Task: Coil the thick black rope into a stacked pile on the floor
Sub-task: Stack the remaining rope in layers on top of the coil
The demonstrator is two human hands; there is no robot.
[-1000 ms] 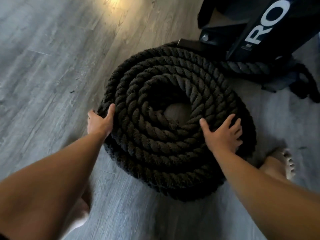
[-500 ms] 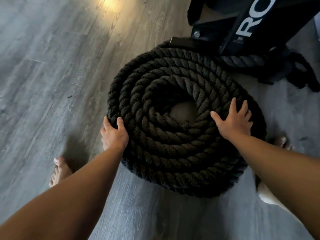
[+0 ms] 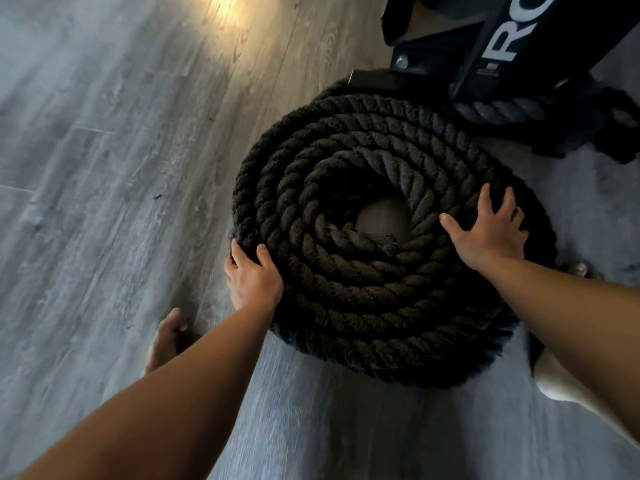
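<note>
The thick black rope (image 3: 346,282) lies coiled in a round stacked pile on the grey wood floor (image 3: 104,202), with a small gap of floor showing at its centre. My left hand (image 3: 251,277) grips the pile's outer left edge, fingers curled over the top coil. On the right side my right hand (image 3: 491,230) rests flat on top of the coils with fingers spread. A further stretch of rope (image 3: 502,110) runs off under the black frame behind the pile.
A black metal frame (image 3: 502,46) with white lettering stands right behind the pile, touching its far edge. My bare left foot (image 3: 166,337) is beside my left arm, and my right foot (image 3: 554,379) is just off the pile's right edge.
Both hands have stayed on the pile while it shifted slightly left and toward me. My right hand moved further round the right side. My left foot came into view.
</note>
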